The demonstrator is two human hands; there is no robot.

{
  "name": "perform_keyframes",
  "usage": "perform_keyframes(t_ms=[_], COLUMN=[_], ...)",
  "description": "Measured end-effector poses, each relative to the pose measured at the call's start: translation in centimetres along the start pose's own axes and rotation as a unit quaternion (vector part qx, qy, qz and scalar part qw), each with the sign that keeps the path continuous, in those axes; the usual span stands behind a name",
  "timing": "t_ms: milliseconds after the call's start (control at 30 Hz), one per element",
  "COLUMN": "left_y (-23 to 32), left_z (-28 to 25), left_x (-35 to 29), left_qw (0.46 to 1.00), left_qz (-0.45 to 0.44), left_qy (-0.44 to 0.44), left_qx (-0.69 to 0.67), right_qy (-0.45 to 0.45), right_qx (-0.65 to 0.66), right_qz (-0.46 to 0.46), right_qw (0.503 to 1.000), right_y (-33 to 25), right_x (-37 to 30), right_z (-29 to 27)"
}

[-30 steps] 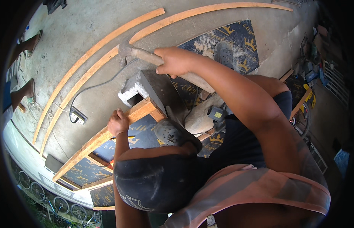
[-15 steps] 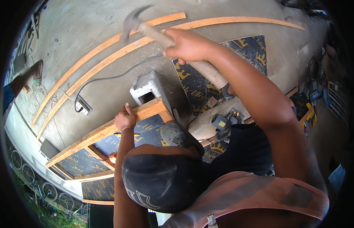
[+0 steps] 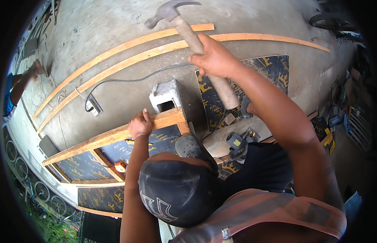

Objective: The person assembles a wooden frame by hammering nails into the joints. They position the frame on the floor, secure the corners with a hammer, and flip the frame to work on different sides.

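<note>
Left hand (image 3: 140, 123), left of centre, wraps the upper beam of the wooden frame (image 3: 95, 142); should brace hard, clear of the beam's right end. That end sits by the whitish block (image 3: 164, 90), mid-frame; contact unclear, snug would be best. Hammer (image 3: 190, 35), upper centre, should land square; right hand (image 3: 215, 56) closed round its handle. Versus a second ago: left grip same, hammer farther above block.
</note>
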State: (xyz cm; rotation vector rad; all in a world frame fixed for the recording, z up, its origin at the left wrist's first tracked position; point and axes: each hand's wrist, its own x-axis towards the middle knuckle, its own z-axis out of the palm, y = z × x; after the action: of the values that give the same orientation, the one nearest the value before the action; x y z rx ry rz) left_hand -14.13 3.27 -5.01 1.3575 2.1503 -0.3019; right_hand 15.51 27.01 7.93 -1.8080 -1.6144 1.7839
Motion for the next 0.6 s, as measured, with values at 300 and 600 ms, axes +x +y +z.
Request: perform_keyframes(t_ms=[300,600], left_y=[-0.1,-0.1], left_z=[0.3,0.6], left_x=[0.0,-0.4], left_qw=[1.0,0.999], left_qz=[0.016,0.024], left_qy=[0.012,0.044], left_qx=[0.02,-0.012], right_qy=[-0.222,-0.406], right_qx=[-0.224,-0.44], right_qz=[0.02,-0.052], right_qw=[0.949,0.799], right_y=[-0.9,3.8], right_x=[0.5,-2.0], right_z=[-2.2,2.1])
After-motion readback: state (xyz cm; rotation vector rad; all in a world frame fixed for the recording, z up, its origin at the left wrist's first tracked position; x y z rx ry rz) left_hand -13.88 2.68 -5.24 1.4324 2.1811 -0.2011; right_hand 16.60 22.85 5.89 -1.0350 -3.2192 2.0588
